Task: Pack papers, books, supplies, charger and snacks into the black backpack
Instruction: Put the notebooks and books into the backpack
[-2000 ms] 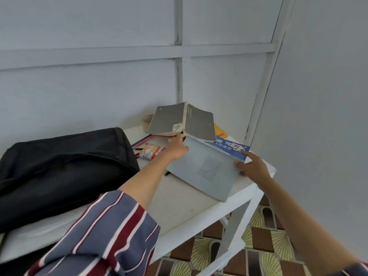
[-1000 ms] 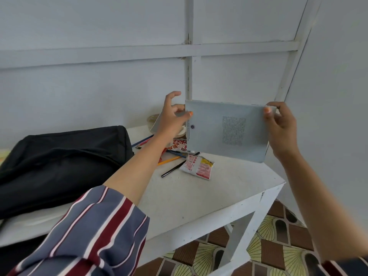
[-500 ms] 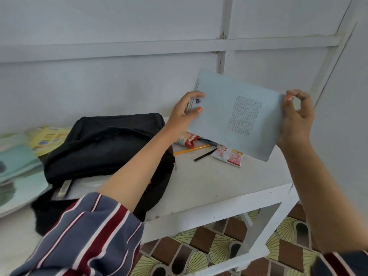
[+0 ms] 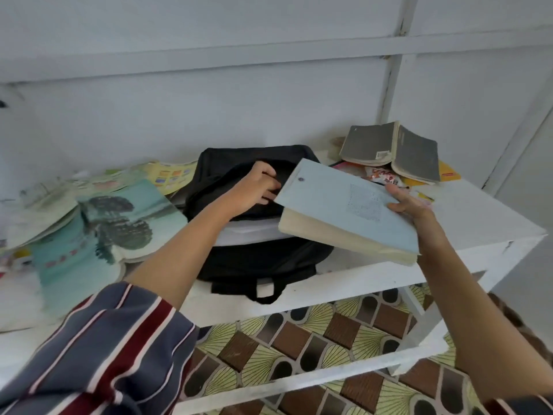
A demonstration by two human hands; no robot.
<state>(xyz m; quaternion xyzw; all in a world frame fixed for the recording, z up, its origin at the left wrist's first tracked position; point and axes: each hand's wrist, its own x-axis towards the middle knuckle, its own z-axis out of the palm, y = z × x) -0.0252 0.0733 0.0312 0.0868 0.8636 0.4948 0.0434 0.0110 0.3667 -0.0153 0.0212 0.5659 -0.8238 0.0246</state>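
Note:
The black backpack (image 4: 254, 259) lies flat on the white table (image 4: 466, 223), and white paper shows in its open side. My left hand (image 4: 257, 187) grips the backpack's upper flap, fingers curled into the opening. My right hand (image 4: 410, 202) holds a thick light-blue book (image 4: 344, 202) by its right edge, tilted above the backpack's right side. A grey book (image 4: 392, 148) lies open face down at the back right, over snack packets (image 4: 383, 175) and an orange-yellow item (image 4: 446, 172).
Teal and pale magazines or papers (image 4: 98, 223) are spread over the table left of the backpack. A yellow printed sheet (image 4: 170, 175) lies behind it. The wall runs close behind. The table's front edge and patterned floor tiles (image 4: 299, 339) lie below.
The light-blue book came off the table in both hands and moved left over the backpack. My left hand let go of it and took hold of the backpack's flap.

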